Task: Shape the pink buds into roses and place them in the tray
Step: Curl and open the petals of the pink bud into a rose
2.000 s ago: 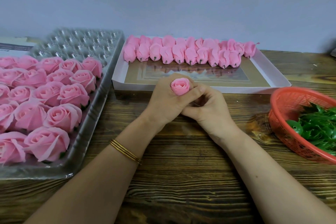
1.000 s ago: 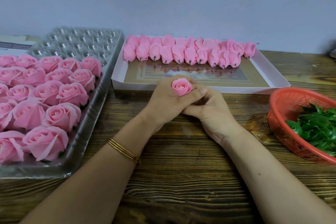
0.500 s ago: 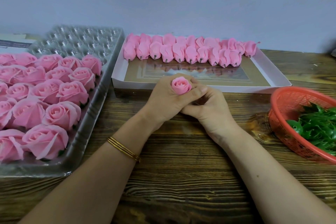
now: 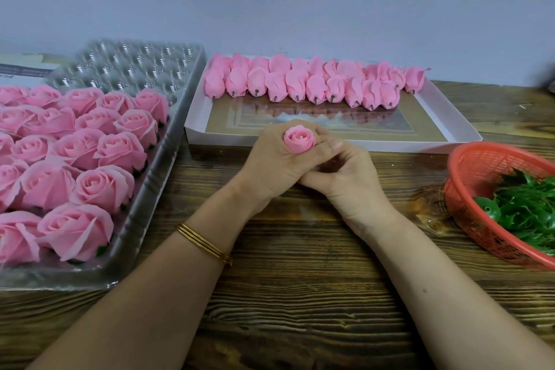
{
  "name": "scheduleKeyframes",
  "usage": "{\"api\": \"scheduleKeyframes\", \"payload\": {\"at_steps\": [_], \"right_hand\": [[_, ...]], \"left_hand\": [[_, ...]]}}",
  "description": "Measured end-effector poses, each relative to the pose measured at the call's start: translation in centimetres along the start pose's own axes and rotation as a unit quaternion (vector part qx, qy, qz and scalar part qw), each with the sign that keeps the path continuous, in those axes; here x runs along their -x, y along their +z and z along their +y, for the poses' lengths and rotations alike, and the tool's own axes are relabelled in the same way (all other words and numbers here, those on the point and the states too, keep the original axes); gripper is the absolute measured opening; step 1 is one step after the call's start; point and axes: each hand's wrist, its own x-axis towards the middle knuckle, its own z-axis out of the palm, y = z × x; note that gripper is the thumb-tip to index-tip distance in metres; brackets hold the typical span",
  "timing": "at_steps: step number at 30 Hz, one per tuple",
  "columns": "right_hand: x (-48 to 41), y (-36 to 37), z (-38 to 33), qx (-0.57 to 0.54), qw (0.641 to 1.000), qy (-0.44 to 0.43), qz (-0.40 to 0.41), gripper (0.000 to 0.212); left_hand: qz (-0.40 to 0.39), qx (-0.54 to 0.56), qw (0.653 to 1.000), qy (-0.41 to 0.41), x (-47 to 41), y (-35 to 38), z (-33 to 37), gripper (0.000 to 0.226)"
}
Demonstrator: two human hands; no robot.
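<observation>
A small pink bud (image 4: 299,139) stands upright in my left hand (image 4: 273,164), whose fingers wrap around its lower half. My right hand (image 4: 345,180) presses against the left from the right, its fingers curled under the bud's base; what they grip is hidden. Both hands rest on the wooden table. At the left, a clear plastic tray (image 4: 168,141) holds several finished pink roses (image 4: 102,188), with bare cups at its far end. Behind the hands, a white flat box (image 4: 450,117) carries rows of unshaped pink buds (image 4: 306,85).
A red plastic basket (image 4: 471,171) of green leaf pieces (image 4: 528,207) sits at the right edge. A grey wall runs behind everything. Papers lie at the far left behind the tray.
The hands have stayed in place with the bud between them; only small finger shifts around its base show. The view has drifted slightly.
</observation>
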Motion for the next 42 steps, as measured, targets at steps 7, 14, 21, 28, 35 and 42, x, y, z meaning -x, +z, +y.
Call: {"api": "scheduleKeyframes", "payload": {"at_steps": [7,14,21,28,35,42], "right_hand": [[0.0,0.0,-0.2,-0.008,1.0,0.002,-0.01,0.04],[0.0,-0.1,-0.1,-0.03,0.999,0.016,-0.012,0.041],[-0.5,-0.4,-0.3,-0.185,0.976,0.101,-0.049,0.057],[-0.6,0.0,0.0,-0.167,0.982,0.089,-0.03,0.028],[-0.6,0.0,0.0,-0.173,0.981,0.077,-0.037,0.013],[-0.6,0.0,0.2,-0.156,0.983,0.089,-0.029,0.015]], "left_hand": [[-0.008,0.016,1.0,0.001,0.0,-0.1,-0.2,0.014],[0.004,-0.005,1.0,-0.006,-0.1,-0.2,-0.3,0.014],[0.021,-0.032,0.999,0.012,-0.2,-0.2,-0.5,0.031],[0.02,-0.116,0.992,0.047,-0.3,-0.1,-1.1,0.014],[0.016,-0.149,0.988,0.037,-0.4,0.1,-1.1,0.022],[0.008,-0.171,0.983,0.069,-0.4,0.0,-1.4,0.024]]}}
